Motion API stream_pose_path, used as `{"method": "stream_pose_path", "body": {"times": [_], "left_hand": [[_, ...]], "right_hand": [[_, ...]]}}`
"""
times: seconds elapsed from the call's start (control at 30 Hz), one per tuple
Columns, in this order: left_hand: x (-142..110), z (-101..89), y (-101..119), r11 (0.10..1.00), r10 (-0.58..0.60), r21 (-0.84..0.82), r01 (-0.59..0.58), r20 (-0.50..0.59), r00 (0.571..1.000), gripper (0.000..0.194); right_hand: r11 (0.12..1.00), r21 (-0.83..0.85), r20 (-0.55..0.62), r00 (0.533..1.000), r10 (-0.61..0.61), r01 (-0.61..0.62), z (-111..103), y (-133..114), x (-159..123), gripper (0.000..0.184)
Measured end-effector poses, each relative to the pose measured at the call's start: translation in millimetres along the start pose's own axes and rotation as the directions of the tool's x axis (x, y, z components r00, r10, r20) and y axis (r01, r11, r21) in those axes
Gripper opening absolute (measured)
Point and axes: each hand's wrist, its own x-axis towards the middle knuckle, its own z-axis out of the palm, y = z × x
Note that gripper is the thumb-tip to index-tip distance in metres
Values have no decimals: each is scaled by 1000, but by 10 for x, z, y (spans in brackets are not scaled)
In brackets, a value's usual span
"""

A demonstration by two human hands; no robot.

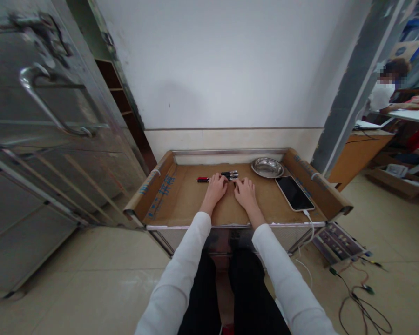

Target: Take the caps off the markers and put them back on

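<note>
Both my hands rest side by side on a cardboard-lined cart top (181, 200). My left hand (216, 185) lies flat with fingers stretched toward a small row of black and red pens (218, 177) just beyond the fingertips. My right hand (244, 190) lies flat beside it, its fingertips close to the right end of the pens. Neither hand holds anything.
A round steel dish (267, 167) sits at the cart's back right. A phone (294, 193) lies next to it with a white cable (309, 221) hanging off the front edge. A metal door (49, 139) stands at left. Wires (359, 298) lie on the floor at right. Another person sits far right.
</note>
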Motion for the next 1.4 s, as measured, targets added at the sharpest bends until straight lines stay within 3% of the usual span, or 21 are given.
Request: {"method": "stream_pose_path", "body": {"times": [0.23, 0.67, 0.87, 1.07, 1.4], "left_hand": [[-25, 1, -23, 1000, -5, -23, 5, 4, 1000, 15], [-26, -5, -30, 970, 162, -189, -152, 39, 986, 8], [-30, -20, -28, 970, 153, -197, -141, 44, 987, 8], [-29, -19, -35, 975, 140, -182, -127, 63, 988, 9], [-32, -41, -6, 968, 162, -204, -148, 55, 985, 8]], "right_hand": [[999, 39, -5, 1000, -4, 4, -4, 28, -12, 26], [999, 43, -39, 999, 9, -7, 24, 65, -6, 24], [999, 23, -85, 996, 28, -26, -16, 56, -16, 31], [999, 9, -79, 995, 53, -53, -26, 57, -26, 23], [997, -1, -6, 997, -79, 79, -5, 51, 3, 20]]}}
